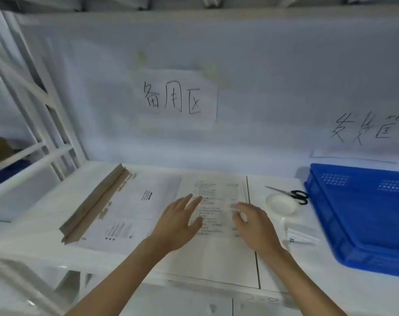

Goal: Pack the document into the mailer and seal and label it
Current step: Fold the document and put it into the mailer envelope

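While both hands sit over the paperwork, the head view reads like this:
Document: a printed sheet point(216, 215) lies flat on the white table point(274, 270), just right of the mailer.
Mailer: a flat white envelope point(130, 208), brown flap open at its left edge.
Left hand point(180, 224): fingers spread and straight, over the sheet, gripping nothing.
Right hand point(253, 226): fingers loosely bent on the sheet; no pinch that I can see.
Step advice: square the sheet, lift it by one edge, feed it straight into the open end without creasing.
Nearby: scissors point(290, 193), white dish point(282, 204), blue crate point(363, 215).
Unclear: print blurred; small tube-like item point(301, 236), possibly glue; no label identifiable.
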The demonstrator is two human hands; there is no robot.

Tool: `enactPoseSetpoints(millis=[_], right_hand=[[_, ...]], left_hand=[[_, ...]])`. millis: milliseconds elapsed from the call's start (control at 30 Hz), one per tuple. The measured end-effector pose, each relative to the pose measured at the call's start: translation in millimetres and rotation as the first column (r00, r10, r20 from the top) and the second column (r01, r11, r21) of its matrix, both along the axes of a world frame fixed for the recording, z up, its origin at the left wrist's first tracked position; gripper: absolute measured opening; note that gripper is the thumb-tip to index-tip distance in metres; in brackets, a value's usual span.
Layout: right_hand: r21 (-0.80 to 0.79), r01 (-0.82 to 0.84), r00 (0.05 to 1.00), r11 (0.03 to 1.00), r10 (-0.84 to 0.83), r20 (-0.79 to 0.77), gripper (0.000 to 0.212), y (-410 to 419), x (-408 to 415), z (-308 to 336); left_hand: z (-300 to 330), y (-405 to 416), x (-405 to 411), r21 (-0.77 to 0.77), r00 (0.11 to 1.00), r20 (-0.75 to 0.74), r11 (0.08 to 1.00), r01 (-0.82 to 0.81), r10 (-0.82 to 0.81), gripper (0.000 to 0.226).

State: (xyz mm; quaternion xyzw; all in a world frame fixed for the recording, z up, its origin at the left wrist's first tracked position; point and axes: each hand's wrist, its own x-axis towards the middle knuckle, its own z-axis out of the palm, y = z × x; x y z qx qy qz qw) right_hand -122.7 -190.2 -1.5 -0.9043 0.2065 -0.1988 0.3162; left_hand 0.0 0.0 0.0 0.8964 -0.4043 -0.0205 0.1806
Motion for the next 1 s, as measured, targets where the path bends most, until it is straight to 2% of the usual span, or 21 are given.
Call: enactPoseSetpoints(millis=[100,167,233,333,400,467,533,667,767,833,900,1000], right_hand=[[-0.054,0.076,0.996,0.996,-0.078,-0.033,0.032,-9.6,18.7,-23.5],[-0.157,0.117,0.991,0.981,-0.125,-0.046,0.037,-17.7,30.2,-36.4],[-0.263,0.126,0.986,0.956,-0.15,-0.075,0.043,-20.5,37.4,-49.4],[-0.246,0.107,0.986,0.963,-0.135,-0.101,0.048,-21.5,42.4,-62.5],[-0.134,0.076,0.996,0.988,-0.082,-0.039,0.043,-20.6,41.7,-62.6],[0.033,0.049,0.998,0.998,-0.05,0.036,0.036,-22.4,37.0,-56.1],[0.113,0.045,0.993,0.993,-0.057,0.101,0.036,-28.3,34.4,-54.0],[0.285,0.017,0.981,0.958,-0.072,0.182,0.057,-30.9,29.4,-51.9],[0.44,-0.029,0.982,0.898,-0.056,0.179,0.081,-29.7,24.3,-55.0],[0.492,-0.026,0.972,0.87,-0.092,0.214,0.083,-30.8,21.8,-50.1],[0.549,-0.039,0.963,0.835,-0.116,0.245,0.072,-27.9,15.3,-51.1],[0.622,-0.123,0.954,0.773,-0.081,0.289,0.032,-25.5,10.9,-51.7]], left_hand=[[-29.3,-14.6,11.3,0.08,0.994,-0.056,0.992,-0.094,0.098,0.065],[-46.0,-24.3,18.2,0.081,0.985,-0.065,0.985,-0.152,0.157,0.068],[-60.6,-31.4,19.3,0.096,0.983,-0.009,0.978,-0.183,0.185,0.072],[-71.4,-36.9,20.0,0.109,0.985,0.055,0.98,-0.167,0.162,0.086],[-74.0,-36.3,18.9,0.074,0.992,0.059,0.991,-0.113,0.109,0.087],[-72.1,-32.8,18.1,0.021,0.997,0.02,0.997,-0.08,0.08,0.072],[-70.6,-30.7,13.4,0.0,0.998,0.054,0.999,-0.044,0.044,0.067],[-68.6,-30.0,9.4,0.017,0.999,0.031,1.0,-0.02,0.02,0.061],[-72.0,-28.2,12.1,0.034,1.0,0.012,0.999,0.013,-0.013,0.07],[-66.8,-28.1,12.0,0.03,1.0,0.012,0.999,0.012,-0.013,0.075],[-65.5,-25.6,8.7,-0.007,1.0,-0.019,1.0,-0.005,0.005,0.076],[-62.5,-23.9,4.3,-0.187,0.992,-0.125,0.981,-0.052,0.029,0.082]])
